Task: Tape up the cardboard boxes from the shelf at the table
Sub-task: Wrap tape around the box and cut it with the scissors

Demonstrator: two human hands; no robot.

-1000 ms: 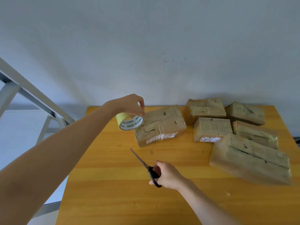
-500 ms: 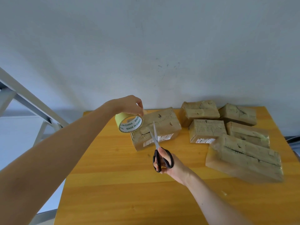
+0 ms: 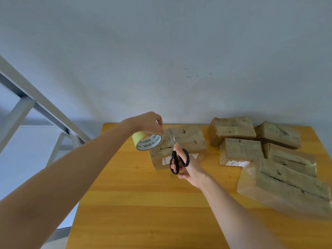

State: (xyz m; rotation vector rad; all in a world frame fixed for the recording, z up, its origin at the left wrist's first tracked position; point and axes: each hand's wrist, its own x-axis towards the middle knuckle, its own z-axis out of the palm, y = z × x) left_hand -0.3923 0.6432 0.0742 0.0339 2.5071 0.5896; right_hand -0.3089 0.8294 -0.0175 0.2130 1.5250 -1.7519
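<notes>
My left hand (image 3: pixel 147 123) holds a yellow tape roll (image 3: pixel 146 141) up beside the left end of a brown cardboard box (image 3: pixel 186 139) on the wooden table (image 3: pixel 143 203). My right hand (image 3: pixel 186 166) grips black-handled scissors (image 3: pixel 177 159), blades pointing up over that box close to the roll. Whether a strip of tape runs from roll to box is too faint to tell. Several more taped brown boxes lie to the right: one at the back (image 3: pixel 231 130), one with a label (image 3: pixel 240 151), a large one in front (image 3: pixel 283 187).
A grey metal shelf frame (image 3: pixel 36 105) slants along the left side beyond the table's left edge. A plain wall stands right behind the table. Two further boxes (image 3: pixel 278 133) sit at the back right corner.
My right hand lifted the scissors off the table, turned the blades upward and carried them to the box by the tape roll. The left hand kept the roll in place.
</notes>
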